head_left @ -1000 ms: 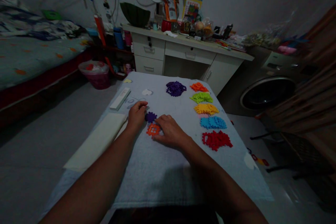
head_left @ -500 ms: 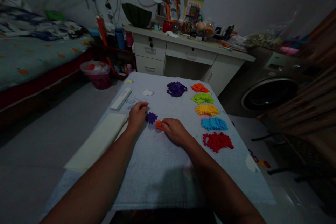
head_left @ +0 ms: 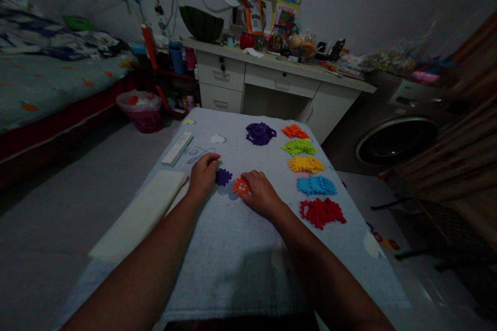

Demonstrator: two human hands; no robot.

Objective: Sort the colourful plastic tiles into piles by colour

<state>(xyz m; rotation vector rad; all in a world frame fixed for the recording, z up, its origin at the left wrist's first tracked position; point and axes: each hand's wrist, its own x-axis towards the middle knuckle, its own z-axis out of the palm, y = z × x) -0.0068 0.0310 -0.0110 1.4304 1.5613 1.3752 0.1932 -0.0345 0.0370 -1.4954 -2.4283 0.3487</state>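
A purple interlocking building block (head_left: 223, 177) with toothed edges is pinched at its left side by my left hand (head_left: 204, 176), its shadow falling on the cloth below. Just to the right, my right hand (head_left: 259, 190) grips an orange building block (head_left: 241, 186) by its right edge; window-like openings show in its face. The two blocks face each other with a small gap between them. My left thumb's exact grip is partly hidden behind the hand.
On the cloth-covered table (head_left: 233, 258) lie piles of purple (head_left: 261, 134), orange (head_left: 295, 131), green (head_left: 298, 147), yellow (head_left: 306, 164), blue (head_left: 317, 185) and red blocks (head_left: 322, 212). A long white box (head_left: 177, 149) and a pale folded sheet (head_left: 140, 214) lie left. A desk (head_left: 221, 70) stands beyond.
The orange block has turned so its windowed face shows more, and it has shifted slightly right, away from the purple block. My left hand has barely moved.
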